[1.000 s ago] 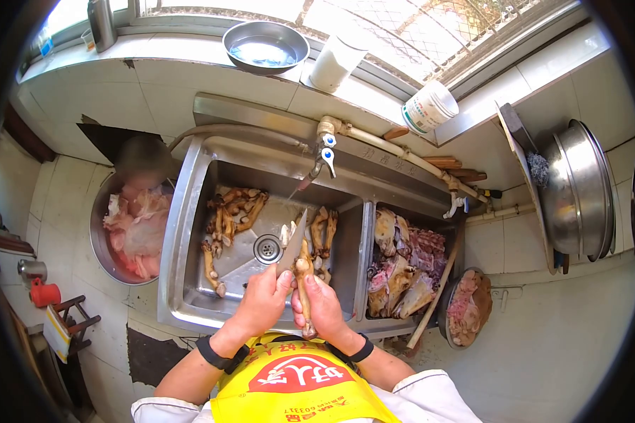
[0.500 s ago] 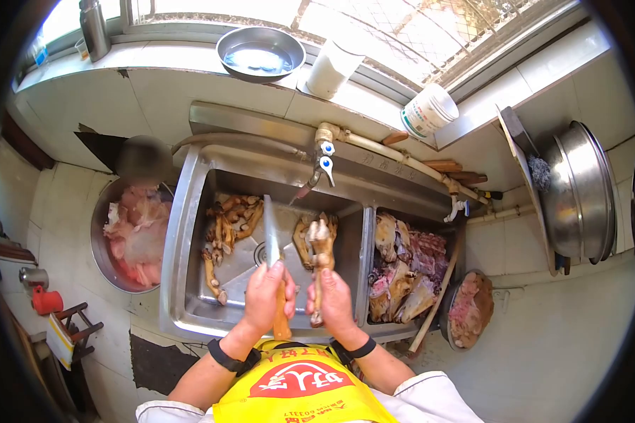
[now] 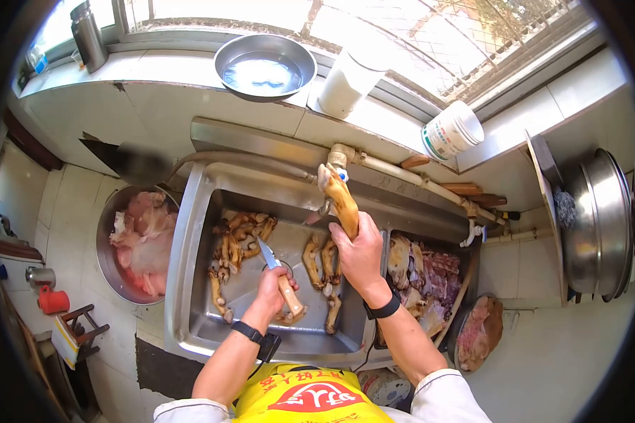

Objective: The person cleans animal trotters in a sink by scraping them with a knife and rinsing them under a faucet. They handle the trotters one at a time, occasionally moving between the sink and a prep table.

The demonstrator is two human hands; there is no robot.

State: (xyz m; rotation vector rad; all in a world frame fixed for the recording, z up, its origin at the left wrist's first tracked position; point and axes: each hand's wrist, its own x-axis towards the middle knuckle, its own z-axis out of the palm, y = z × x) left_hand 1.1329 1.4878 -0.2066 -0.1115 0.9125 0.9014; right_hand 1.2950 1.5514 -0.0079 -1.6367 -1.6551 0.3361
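Observation:
My left hand (image 3: 275, 289) is closed round the wooden handle of a knife (image 3: 269, 255), low over the left basin of the steel sink (image 3: 180, 282); the blade points up and left. My right hand (image 3: 361, 250) grips a yellowish animal foot (image 3: 341, 201), raised in front of the tap. More feet lie in the basin, a pile (image 3: 241, 236) at its left and several (image 3: 321, 261) at its right. Large pieces of meat and bone (image 3: 427, 271) fill the right basin.
A bowl of pale meat (image 3: 144, 243) stands left of the sink, another bowl with meat (image 3: 480, 331) to the right. A metal basin (image 3: 264, 67) and white buckets (image 3: 453, 130) sit on the sill. Large pans (image 3: 600, 225) stand at the far right.
My right hand has risen towards the tap with a foot in it. My left hand has moved lower with the knife, whose blade is more tilted. One more foot lies at the basin's right.

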